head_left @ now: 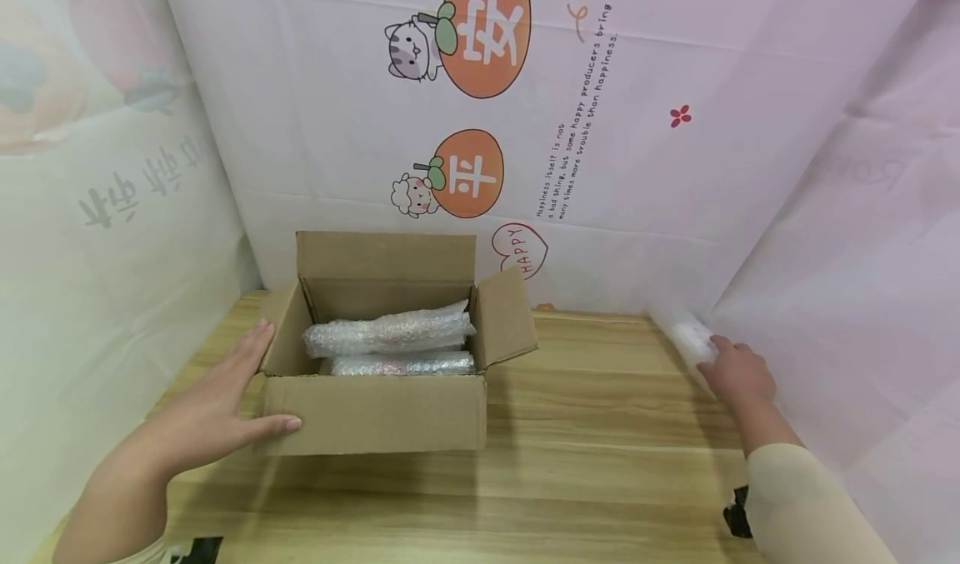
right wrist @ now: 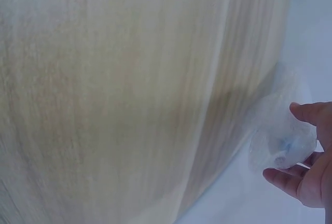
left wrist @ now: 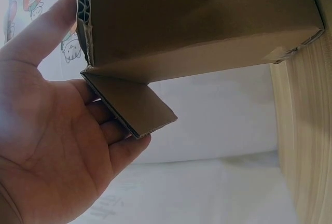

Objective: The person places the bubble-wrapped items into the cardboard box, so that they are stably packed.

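Observation:
An open cardboard box (head_left: 375,414) stands on the wooden table, flaps spread. Two bubble-wrapped packages lie inside it: one bubble-wrapped package (head_left: 386,333) behind, the other bubble-wrapped package (head_left: 401,365) in front. My left hand (head_left: 202,410) holds the box at its left front corner, thumb over the front flap. In the left wrist view, its fingers bend behind a small flap (left wrist: 132,102). At the table's far right, my right hand (head_left: 738,374) grips a clear bubble-wrapped bundle (right wrist: 282,143) between thumb and fingers. What the wrap contains is blurred.
White printed cloth (head_left: 600,131) hangs behind the table and along both sides. The wooden table (head_left: 585,431) stretches between the box and the right cloth wall. The box's right flap (head_left: 507,316) sticks outward.

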Demonstrator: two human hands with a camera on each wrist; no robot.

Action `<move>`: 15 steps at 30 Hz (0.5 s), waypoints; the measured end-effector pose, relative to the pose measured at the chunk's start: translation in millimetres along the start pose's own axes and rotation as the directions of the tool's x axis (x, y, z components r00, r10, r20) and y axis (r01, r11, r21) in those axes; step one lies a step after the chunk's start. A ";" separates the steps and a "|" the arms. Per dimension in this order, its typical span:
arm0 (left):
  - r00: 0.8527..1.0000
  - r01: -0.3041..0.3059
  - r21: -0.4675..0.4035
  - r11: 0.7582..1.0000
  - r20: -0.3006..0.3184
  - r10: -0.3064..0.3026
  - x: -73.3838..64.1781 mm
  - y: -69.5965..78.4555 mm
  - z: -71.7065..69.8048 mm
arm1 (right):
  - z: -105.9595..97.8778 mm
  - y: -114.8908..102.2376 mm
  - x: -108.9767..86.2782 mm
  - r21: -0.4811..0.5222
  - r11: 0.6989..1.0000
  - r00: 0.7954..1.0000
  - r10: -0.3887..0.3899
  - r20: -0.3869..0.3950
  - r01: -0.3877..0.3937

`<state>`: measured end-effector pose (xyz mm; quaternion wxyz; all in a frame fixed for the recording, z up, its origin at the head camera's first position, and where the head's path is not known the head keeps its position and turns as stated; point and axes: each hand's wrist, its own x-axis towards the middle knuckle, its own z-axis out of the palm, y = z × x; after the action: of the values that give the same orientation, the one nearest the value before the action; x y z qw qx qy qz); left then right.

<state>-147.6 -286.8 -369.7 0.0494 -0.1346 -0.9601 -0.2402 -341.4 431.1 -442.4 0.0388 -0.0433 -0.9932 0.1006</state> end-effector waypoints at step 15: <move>1.000 -0.001 -0.012 1.000 -0.004 0.001 0.2 -0.1 0.5 | -21.5 -47.2 -11.0 -0.005 0.992 0.988 -0.123 -0.091 0.123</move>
<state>-147.9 -286.7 -370.2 0.0507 -0.1351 -0.9584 -0.2464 -332.4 388.2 -412.6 0.0900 0.0137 -0.9912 0.0960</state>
